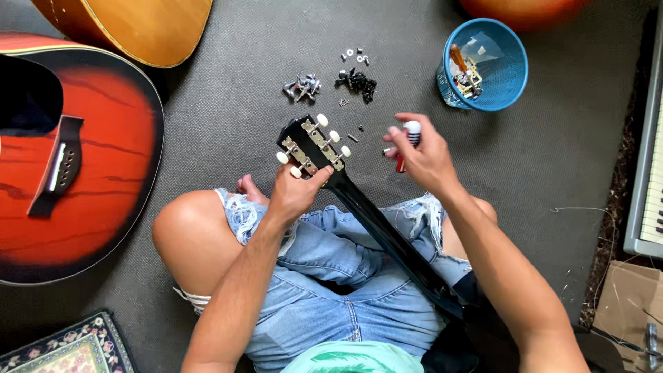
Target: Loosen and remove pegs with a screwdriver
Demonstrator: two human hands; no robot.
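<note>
**Guitar headstock on lap, tuner hardware in hand: head view**

Head cam, looking down; only one view.

- Left hand [293,192]: clamped round the black guitar neck [387,231] just below the headstock [312,146]. Grip steadies the piece so the tuner side faces up and away from the person.
- Headstock: black, w/ cream-knobbed tuning pegs [322,120] along both edges and metal tuner plates on its face. Sits centre, tilted far-left; the neck runs back near-right across the person's jeans [345,283], lap acting as a rest.
- Right hand [423,157]: apart from the left, just right of the headstock, fingers closed on a screwdriver w/ red-and-white handle [407,141]. Tip not visible; can't tell if a screw is pinched too.
- Small hardware: silver pile of tuner parts [302,86] and black pile [358,81] on the grey carpet [235,117], just beyond the headstock. Sorted by colour, within arm's reach. A few loose washers and screws around them.
- Blue mesh basket [483,63]: far-right, holds tools and bits, near the right hand's side.
- Red sunburst guitar body [103,159]: lying flat at left, bridge up, no strings seen.
- Natural-wood guitar body [138,27]: far-left corner, partly out of shot.
- Keyboard edge [649,200]: far right. Patterned mat [69,349]: near-left.
</note>
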